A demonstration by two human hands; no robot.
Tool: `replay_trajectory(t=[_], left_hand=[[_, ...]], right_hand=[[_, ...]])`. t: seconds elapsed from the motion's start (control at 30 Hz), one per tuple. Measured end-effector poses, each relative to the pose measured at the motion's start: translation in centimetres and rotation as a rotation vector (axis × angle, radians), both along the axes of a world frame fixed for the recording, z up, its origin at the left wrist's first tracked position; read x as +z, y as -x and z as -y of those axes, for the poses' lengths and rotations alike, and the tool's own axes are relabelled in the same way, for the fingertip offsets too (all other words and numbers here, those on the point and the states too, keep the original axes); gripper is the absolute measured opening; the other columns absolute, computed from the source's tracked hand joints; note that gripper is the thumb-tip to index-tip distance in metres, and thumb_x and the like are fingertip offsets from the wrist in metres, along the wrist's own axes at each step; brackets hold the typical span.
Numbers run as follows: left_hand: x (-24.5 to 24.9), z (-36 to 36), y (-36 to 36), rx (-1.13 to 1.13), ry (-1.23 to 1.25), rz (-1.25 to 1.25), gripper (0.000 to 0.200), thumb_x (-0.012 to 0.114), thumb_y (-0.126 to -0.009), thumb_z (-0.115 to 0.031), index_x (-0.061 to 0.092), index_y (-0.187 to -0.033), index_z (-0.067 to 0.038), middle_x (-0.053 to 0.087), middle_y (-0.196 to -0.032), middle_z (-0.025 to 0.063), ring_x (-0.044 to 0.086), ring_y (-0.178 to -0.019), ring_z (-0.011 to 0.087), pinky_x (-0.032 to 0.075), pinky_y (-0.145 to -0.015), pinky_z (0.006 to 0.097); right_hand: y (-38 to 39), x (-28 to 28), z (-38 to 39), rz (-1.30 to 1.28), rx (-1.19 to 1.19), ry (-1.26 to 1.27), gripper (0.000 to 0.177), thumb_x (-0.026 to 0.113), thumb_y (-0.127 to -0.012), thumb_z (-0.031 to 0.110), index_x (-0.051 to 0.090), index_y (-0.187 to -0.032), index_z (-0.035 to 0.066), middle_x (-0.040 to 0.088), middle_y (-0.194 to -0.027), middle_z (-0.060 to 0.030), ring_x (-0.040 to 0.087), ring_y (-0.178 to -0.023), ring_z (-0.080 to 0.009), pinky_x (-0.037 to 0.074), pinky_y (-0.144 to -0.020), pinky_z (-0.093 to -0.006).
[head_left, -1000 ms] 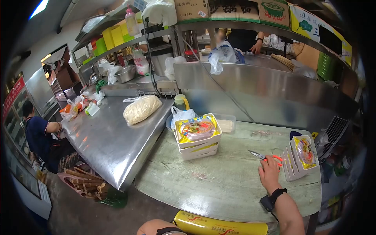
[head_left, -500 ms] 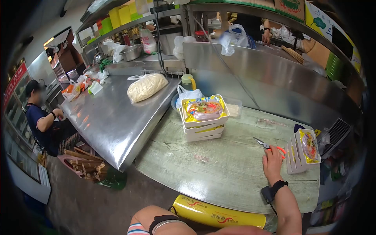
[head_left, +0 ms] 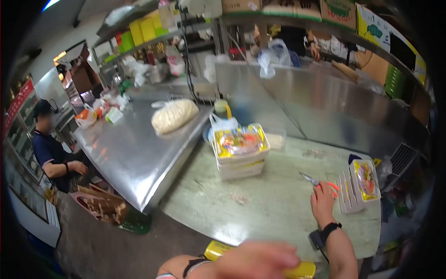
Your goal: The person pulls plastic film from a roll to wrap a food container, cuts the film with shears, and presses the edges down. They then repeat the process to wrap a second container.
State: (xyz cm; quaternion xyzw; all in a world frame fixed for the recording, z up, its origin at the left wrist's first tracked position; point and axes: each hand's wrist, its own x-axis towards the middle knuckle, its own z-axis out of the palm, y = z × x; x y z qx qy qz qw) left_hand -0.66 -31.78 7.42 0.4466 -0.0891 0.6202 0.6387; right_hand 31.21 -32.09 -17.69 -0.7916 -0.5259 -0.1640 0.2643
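Red-handled scissors (head_left: 316,180) lie on the pale green table (head_left: 204,200), blades pointing left. My right hand (head_left: 323,201) rests on the table with its fingers closed on their handle. Blurred by motion, my left hand (head_left: 260,260) hangs over the front edge, and its fingers cannot be made out clearly. A stack of white trays (head_left: 240,169) with a yellow food packet (head_left: 239,141) on top stands at the table's back left. To the right of my right hand, another stack of white trays (head_left: 347,193) leans sideways beside a similar packet (head_left: 366,179).
A steel counter (head_left: 134,153) to the left bears a bag of pale food (head_left: 174,116). A co-worker (head_left: 51,149) is at far left. Behind the table stands a steel panel (head_left: 288,97). A yellow roll (head_left: 218,249) is below the front edge.
My left hand has come into view at the bottom centre, over the yellow roll. My right hand stays at the scissors. The co-worker's arms have shifted, and the camera view has tilted slightly.
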Motion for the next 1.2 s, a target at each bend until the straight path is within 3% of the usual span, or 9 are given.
replay_trajectory(t=[0.03,0.07,0.1,0.17,0.23,0.3,0.33,0.37,1.2], left_hand=[[-1.6,-1.6,0.6,-0.087,0.105,-0.174,0.031,0.051,-0.096,-0.037,0.068,-0.088,-0.012,0.065,-0.092,0.0030,0.058,-0.089,0.0219,0.047,-0.081,0.0438],[-5.5,-5.5,-0.2,-0.228,-0.337,-0.202,0.021,0.055,-0.091,-0.009,0.053,-0.110,-0.002,0.057,-0.103,0.0165,0.056,-0.095,0.0287,0.045,-0.086,0.0384],[-7.0,-5.1,-0.6,-0.265,-0.120,-0.439,0.008,0.057,-0.091,-0.007,0.054,-0.097,-0.002,0.055,-0.095,0.0103,0.054,-0.087,0.0208,0.044,-0.082,0.0323],[-12.9,-6.7,-2.4,-0.114,-0.165,-0.856,0.015,0.064,-0.090,-0.015,0.056,-0.088,-0.002,0.055,-0.082,0.0004,0.051,-0.074,0.0085,0.043,-0.071,0.0235],[-19.3,-7.3,-2.8,-0.251,-0.086,-1.176,0.020,0.062,-0.092,-0.022,0.057,-0.089,-0.003,0.051,-0.070,-0.0018,0.049,-0.069,0.0070,0.043,-0.067,0.0239],[-25.9,-6.5,-2.2,-0.308,-0.149,-1.177,0.019,0.059,-0.093,-0.022,0.057,-0.091,-0.004,0.054,-0.069,0.0011,0.052,-0.066,0.0099,0.045,-0.064,0.0257],[-23.1,-5.3,-0.9,-0.358,-0.014,-1.250,0.021,0.060,-0.092,-0.025,0.067,-0.087,-0.006,0.064,-0.078,0.0023,0.057,-0.072,0.0128,0.048,-0.069,0.0307],[-23.9,-4.8,-0.4,-0.328,-0.046,-1.265,0.012,0.063,-0.090,-0.016,0.067,-0.088,-0.004,0.062,-0.071,0.0022,0.053,-0.069,0.0067,0.046,-0.063,0.0255],[-24.1,-4.5,-0.4,-0.297,-0.156,-1.323,0.019,0.057,-0.093,-0.022,0.062,-0.100,-0.005,0.064,-0.075,0.0071,0.061,-0.067,0.0158,0.049,-0.062,0.0297]], right_hand=[[0.0,-0.2,0.1,0.007,-0.010,0.014,0.029,0.064,-0.077,0.012,0.062,-0.104,0.003,0.052,-0.125,-0.0148,0.045,-0.118,-0.0352,0.034,-0.100,-0.0465],[0.1,-0.1,0.1,-0.013,-0.007,0.009,0.029,0.064,-0.076,0.012,0.062,-0.104,0.003,0.052,-0.124,-0.0153,0.045,-0.118,-0.0356,0.034,-0.100,-0.0469],[0.1,-0.1,0.2,-0.035,-0.004,0.005,0.029,0.064,-0.076,0.012,0.062,-0.104,0.003,0.051,-0.124,-0.0157,0.045,-0.118,-0.0360,0.033,-0.100,-0.0472],[0.0,0.0,0.2,-0.040,0.019,-0.032,0.029,0.064,-0.076,0.012,0.062,-0.103,0.003,0.051,-0.124,-0.0162,0.045,-0.118,-0.0362,0.033,-0.101,-0.0475],[0.3,0.1,0.5,-0.050,0.032,-0.030,0.029,0.064,-0.076,0.011,0.062,-0.103,0.002,0.051,-0.124,-0.0168,0.045,-0.118,-0.0365,0.033,-0.101,-0.0477],[0.3,0.3,0.4,-0.062,0.012,-0.004,0.029,0.064,-0.075,0.011,0.062,-0.103,0.002,0.051,-0.124,-0.0175,0.044,-0.118,-0.0368,0.032,-0.102,-0.0479],[0.2,0.2,0.2,-0.062,0.009,-0.018,0.029,0.064,-0.075,0.011,0.062,-0.103,0.002,0.051,-0.124,-0.0175,0.044,-0.118,-0.0368,0.032,-0.102,-0.0479],[0.1,0.0,0.3,-0.066,0.011,-0.020,0.029,0.064,-0.075,0.011,0.062,-0.103,0.002,0.051,-0.124,-0.0175,0.044,-0.118,-0.0369,0.031,-0.102,-0.0480],[0.1,0.5,0.3,-0.045,0.016,0.008,0.028,0.066,-0.073,0.011,0.062,-0.100,0.003,0.052,-0.121,-0.0160,0.046,-0.116,-0.0358,0.035,-0.097,-0.0478]])
